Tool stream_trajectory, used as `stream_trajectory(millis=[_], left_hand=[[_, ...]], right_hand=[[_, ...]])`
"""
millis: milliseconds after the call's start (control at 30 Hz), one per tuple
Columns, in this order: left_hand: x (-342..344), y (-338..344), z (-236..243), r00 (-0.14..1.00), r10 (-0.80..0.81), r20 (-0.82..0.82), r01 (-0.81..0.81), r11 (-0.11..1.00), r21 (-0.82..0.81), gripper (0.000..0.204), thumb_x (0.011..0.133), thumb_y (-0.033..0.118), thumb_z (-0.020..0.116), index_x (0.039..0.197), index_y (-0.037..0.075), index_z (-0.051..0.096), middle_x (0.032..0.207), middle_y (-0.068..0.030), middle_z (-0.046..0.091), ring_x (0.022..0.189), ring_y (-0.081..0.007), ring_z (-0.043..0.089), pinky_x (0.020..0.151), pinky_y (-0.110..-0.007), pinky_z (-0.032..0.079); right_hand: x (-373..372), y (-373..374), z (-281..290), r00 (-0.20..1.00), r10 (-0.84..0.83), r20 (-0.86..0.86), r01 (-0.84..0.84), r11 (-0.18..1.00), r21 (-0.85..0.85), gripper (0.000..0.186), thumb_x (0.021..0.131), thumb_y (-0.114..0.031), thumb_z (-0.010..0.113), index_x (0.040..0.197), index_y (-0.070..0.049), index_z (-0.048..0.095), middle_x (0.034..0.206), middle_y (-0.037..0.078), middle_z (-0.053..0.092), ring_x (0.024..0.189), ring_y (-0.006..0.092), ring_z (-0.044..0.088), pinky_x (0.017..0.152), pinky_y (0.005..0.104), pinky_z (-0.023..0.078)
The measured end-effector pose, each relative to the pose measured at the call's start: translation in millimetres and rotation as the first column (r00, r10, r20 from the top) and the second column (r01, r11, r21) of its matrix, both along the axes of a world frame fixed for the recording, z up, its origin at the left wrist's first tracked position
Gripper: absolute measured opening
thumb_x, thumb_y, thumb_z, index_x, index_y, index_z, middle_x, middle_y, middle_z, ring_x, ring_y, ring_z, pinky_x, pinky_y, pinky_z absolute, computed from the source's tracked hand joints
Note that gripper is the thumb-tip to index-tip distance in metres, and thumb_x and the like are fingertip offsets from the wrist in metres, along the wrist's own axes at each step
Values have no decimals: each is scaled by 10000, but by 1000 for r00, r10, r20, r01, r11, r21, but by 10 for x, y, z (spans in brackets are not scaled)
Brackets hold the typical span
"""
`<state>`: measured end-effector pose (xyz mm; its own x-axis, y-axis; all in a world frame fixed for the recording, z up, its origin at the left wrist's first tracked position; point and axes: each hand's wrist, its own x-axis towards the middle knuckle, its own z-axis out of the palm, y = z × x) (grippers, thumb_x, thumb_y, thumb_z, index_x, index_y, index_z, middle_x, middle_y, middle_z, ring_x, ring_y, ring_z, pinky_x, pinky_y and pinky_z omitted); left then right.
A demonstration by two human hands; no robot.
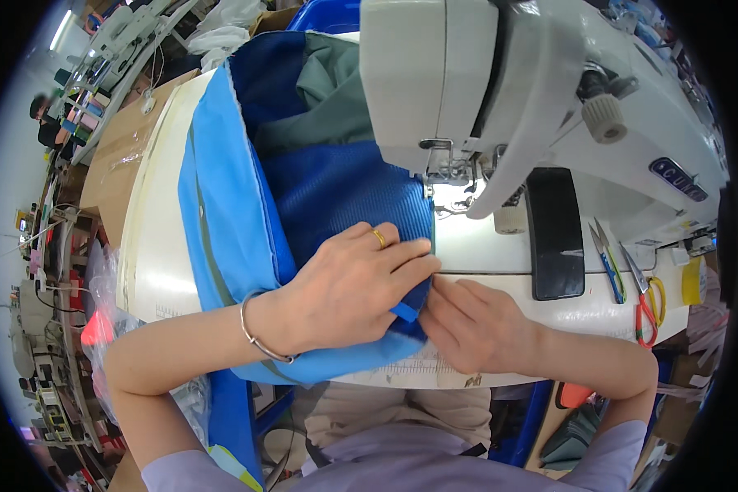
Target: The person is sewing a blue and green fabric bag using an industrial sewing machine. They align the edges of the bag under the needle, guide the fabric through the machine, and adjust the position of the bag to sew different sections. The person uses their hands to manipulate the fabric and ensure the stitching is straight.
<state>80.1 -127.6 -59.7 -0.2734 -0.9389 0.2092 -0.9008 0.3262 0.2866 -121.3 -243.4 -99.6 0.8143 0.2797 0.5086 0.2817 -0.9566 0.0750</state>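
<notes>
A blue and grey-green fabric piece (336, 189), light blue on its outer side, lies across the white sewing machine bed with its right edge running up to the presser foot (451, 176). My left hand (353, 283), with a ring and a bracelet on that arm, presses down on the fabric near this edge, fingers closed on the cloth. Just to its right, my right hand (476, 324) pinches the fabric's lower corner. A small bright blue tab (403, 312) sticks out between the two hands. The right fingertips are partly hidden by the cloth.
The white sewing machine (631, 123) towers over the upper right. Right of the needle lie a black phone (556, 238), small snips (607, 261) and red-and-yellow-handled scissors (644, 299). A yellow roll (694, 281) stands at the table's right end. Cardboard (127, 156) borders the left side; a person (45, 119) is far off.
</notes>
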Motion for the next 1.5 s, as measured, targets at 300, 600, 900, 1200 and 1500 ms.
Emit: stream_trajectory(millis=[300, 600, 900, 1200, 1500], left_hand=[[92, -272, 58, 998, 46, -41, -46, 999, 3, 594, 665, -29, 668, 1252, 14, 591, 951, -154, 701, 949, -333, 654, 798, -415, 502], [21, -129, 265, 995, 100, 27, -98, 993, -72, 538, 708, -60, 666, 1234, 24, 595, 1090, -128, 684, 1033, -329, 635, 882, -400, 511], [-40, 70, 129, 992, 126, 15, -124, 986, -109, 278, 751, 17, 799, 1024, 39, 750, 889, -61, 652, 861, -269, 628, 839, -417, 515], [-33, 93, 75, 985, 162, -66, -162, 987, -5, 291, 736, 19, 815, 1021, 55, 769, 914, -83, 691, 878, -279, 642, 881, -412, 512], [-9, 80, 108, 974, 210, -81, -207, 977, 41, 290, 739, 5, 818, 1021, 41, 761, 910, -99, 732, 838, -296, 679, 899, -417, 545]], right_hand=[[146, -133, -101, 992, -113, 53, 110, 991, 71, 315, 754, -110, 686, 1000, 86, 706, 1072, 222, 691, 1078, 315, 661, 728, 322, 513], [135, -84, -118, 991, -107, 81, 105, 994, 31, 324, 752, -107, 680, 1002, 98, 707, 1040, 241, 698, 1044, 348, 671, 760, 328, 531], [-21, 206, -128, 990, -18, 138, -1, 990, 139, 299, 738, -149, 662, 903, 94, 718, 982, 224, 710, 941, 310, 668, 723, 330, 533], [-96, 236, 17, 989, 20, 145, -3, 993, -116, 219, 817, -123, 649, 869, 72, 734, 928, 184, 724, 880, 282, 710, 622, 282, 471], [-2, 317, -93, 944, -29, 328, 5, 997, 75, 447, 767, -228, 630, 955, 170, 711, 914, 234, 721, 846, 345, 704, 750, 378, 552]])
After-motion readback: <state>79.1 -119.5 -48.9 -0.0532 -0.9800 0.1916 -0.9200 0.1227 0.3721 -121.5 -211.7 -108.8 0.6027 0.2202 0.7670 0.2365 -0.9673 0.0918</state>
